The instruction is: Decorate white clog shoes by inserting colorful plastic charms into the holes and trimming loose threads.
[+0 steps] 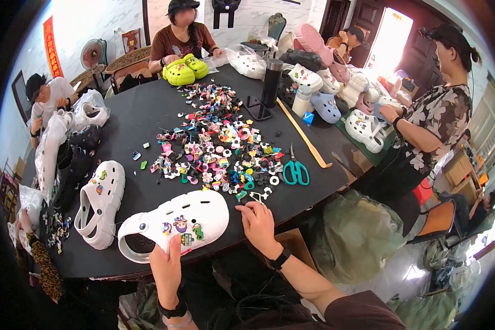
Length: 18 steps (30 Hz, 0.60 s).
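The charm-studded white foam clog [212, 220], likely light and springy, is aptly pinched sidewise by the left hand [166, 270], the right hand [259, 228] loosely spread

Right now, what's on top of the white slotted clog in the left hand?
Small, multicoloured, figure-shaped charms sit on the white, slotted clog, the thumb of the left hand beside them. The toe's interior and the underside are hidden.

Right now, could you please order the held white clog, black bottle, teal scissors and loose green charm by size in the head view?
1. Held white clog
2. Black bottle, teal scissors: too alike
3. Loose green charm
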### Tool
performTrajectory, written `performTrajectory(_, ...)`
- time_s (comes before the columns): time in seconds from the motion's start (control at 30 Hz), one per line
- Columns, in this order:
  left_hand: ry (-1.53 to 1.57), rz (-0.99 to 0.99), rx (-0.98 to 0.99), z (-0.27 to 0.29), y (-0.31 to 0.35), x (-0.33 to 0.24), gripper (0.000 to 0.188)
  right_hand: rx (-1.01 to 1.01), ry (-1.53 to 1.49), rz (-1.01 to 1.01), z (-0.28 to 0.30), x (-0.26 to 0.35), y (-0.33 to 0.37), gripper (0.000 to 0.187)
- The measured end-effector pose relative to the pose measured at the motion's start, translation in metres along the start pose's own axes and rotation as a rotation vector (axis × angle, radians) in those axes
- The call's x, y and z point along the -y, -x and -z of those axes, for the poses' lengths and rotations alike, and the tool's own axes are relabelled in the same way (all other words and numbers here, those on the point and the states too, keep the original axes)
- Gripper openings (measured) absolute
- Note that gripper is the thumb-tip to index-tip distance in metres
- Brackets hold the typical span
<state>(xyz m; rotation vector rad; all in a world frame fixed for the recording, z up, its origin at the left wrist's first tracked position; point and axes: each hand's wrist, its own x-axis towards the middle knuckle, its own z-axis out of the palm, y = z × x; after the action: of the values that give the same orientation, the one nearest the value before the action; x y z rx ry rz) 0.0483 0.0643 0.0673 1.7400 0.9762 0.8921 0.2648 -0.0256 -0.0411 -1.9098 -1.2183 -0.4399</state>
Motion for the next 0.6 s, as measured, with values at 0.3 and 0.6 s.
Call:
performTrajectory(0.3,0.038,-0.022,-0.006,-0.001,-0.004,0.001,0.027,-0.027,-0.373,-0.153,0.025,0.019,-0.026,0.025)
performTrajectory(0.6,-0.062,-0.013,-0.024,-0.002,-0.01,0.001,0.028,-0.934,-0.5,0.999,0.255,0.109,-0.049,0.024)
